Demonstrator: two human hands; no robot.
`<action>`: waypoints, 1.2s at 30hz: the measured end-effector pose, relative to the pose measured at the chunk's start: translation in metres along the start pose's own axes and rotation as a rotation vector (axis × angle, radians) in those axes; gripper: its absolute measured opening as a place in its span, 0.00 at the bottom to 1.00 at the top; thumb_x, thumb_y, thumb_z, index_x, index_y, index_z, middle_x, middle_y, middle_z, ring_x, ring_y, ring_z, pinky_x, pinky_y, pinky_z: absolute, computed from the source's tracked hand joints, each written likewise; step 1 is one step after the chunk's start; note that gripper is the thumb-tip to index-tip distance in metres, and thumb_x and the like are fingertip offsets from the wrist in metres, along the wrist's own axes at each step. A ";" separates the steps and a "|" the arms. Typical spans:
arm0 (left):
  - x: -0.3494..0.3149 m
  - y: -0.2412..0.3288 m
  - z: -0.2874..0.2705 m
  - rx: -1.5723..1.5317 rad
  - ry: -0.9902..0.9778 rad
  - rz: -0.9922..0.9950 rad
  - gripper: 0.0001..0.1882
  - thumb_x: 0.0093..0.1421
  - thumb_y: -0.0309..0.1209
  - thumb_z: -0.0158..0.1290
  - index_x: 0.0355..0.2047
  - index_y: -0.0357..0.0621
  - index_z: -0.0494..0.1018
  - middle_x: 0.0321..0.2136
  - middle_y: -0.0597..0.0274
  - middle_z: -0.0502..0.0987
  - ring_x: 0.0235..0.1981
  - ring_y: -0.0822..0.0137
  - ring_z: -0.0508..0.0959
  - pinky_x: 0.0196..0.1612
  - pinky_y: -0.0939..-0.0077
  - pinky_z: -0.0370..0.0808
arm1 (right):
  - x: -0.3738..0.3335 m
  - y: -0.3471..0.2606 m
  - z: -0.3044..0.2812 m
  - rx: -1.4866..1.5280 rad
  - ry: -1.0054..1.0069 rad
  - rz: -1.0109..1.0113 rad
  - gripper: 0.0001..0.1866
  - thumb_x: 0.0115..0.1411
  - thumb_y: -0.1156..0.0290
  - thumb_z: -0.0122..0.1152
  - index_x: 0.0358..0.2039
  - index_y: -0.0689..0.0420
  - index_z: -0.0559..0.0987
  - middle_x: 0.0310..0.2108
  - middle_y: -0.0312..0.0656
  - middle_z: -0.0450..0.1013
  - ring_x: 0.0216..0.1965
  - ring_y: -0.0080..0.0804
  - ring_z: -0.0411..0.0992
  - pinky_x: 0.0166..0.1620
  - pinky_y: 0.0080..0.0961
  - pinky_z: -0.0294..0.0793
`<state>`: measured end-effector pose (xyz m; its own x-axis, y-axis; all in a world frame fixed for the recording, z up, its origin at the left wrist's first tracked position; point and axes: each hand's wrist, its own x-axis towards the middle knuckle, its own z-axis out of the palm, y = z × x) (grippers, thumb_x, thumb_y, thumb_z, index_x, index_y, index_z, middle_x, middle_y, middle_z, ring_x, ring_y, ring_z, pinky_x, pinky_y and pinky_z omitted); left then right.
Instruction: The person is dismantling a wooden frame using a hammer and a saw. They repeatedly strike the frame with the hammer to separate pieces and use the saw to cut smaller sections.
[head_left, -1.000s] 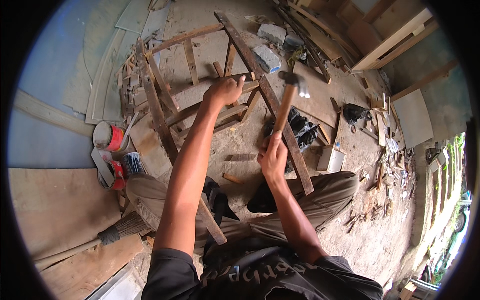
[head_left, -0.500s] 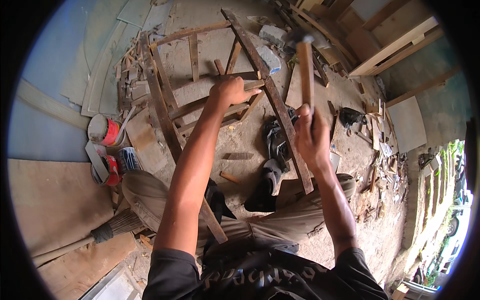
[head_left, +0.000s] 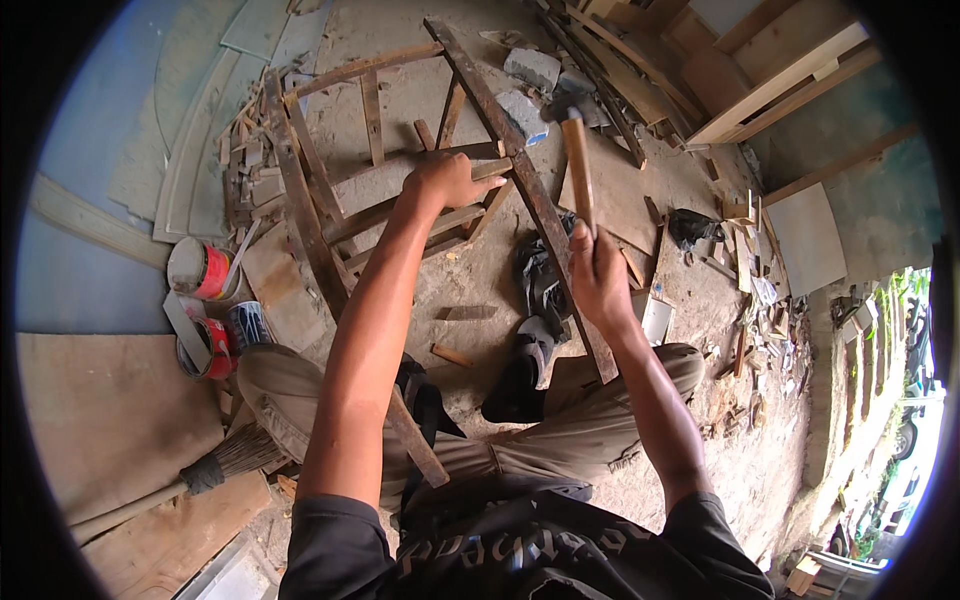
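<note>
Hammer Up in Right Hand, Wooden Frame Under Left Hand

A dark wooden frame, ladder-like with two long rails, lies before a seated person, its left rail reaching back over the lap; it holds much the same place as half a second ago. Two paint-streaked buckets stand near the person's left knee. The left arm stretches almost straight, its hand unmoved on a crossbar close to the right rail. Its fingers curl over the wood and the thumb side points toward the joint; from here, I cannot tell whether the fingertips pinch anything else.

The right arm bends slightly at the elbow, its hand just outside the right rail, fingers wrapped round the lower handle with the thumb laid along it. A second ago the hammer was lower and nearer the rail; half a second later it rose, and now its slightly blurred head has dipped and tipped back toward the frame. A dark wood offcut lies on the floor between the rails.
</note>
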<state>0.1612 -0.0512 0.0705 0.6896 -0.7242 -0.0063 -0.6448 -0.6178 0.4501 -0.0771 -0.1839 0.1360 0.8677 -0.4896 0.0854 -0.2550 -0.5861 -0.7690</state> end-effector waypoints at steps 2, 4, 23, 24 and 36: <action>0.006 0.002 -0.001 0.042 -0.041 -0.061 0.44 0.52 0.68 0.48 0.16 0.27 0.75 0.17 0.37 0.75 0.24 0.49 0.80 0.31 0.57 0.75 | 0.002 0.014 0.010 -0.034 -0.070 -0.011 0.25 0.68 0.52 0.42 0.32 0.65 0.70 0.17 0.50 0.67 0.20 0.37 0.67 0.26 0.37 0.66; 0.008 -0.007 -0.002 0.060 -0.009 -0.023 0.45 0.52 0.69 0.48 0.17 0.27 0.75 0.16 0.37 0.74 0.25 0.49 0.80 0.31 0.56 0.76 | 0.007 0.011 0.012 0.019 -0.116 0.030 0.25 0.68 0.51 0.42 0.31 0.64 0.71 0.17 0.45 0.67 0.20 0.32 0.67 0.25 0.34 0.66; 0.012 -0.007 0.004 -0.024 -0.062 -0.012 0.46 0.51 0.70 0.48 0.17 0.26 0.75 0.16 0.42 0.75 0.21 0.50 0.79 0.28 0.57 0.74 | 0.005 0.011 -0.028 0.120 -0.019 0.082 0.26 0.69 0.49 0.40 0.31 0.63 0.71 0.16 0.39 0.66 0.21 0.24 0.65 0.25 0.27 0.65; 0.010 -0.003 0.004 -0.007 -0.073 -0.003 0.46 0.51 0.70 0.48 0.17 0.27 0.74 0.15 0.43 0.75 0.20 0.51 0.78 0.27 0.57 0.74 | 0.002 0.007 -0.023 0.096 -0.045 0.100 0.26 0.69 0.49 0.40 0.31 0.63 0.71 0.16 0.40 0.66 0.21 0.25 0.65 0.25 0.27 0.65; 0.005 0.013 -0.012 0.057 -0.225 -0.126 0.48 0.52 0.71 0.44 0.27 0.26 0.77 0.27 0.38 0.78 0.33 0.47 0.81 0.39 0.59 0.77 | 0.009 -0.044 -0.046 0.619 0.081 -0.401 0.27 0.68 0.48 0.38 0.27 0.60 0.69 0.15 0.37 0.63 0.14 0.25 0.63 0.19 0.23 0.63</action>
<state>0.1603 -0.0587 0.0873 0.6789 -0.6864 -0.2605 -0.5806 -0.7192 0.3817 -0.0776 -0.1922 0.1995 0.8031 -0.3748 0.4632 0.3829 -0.2709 -0.8832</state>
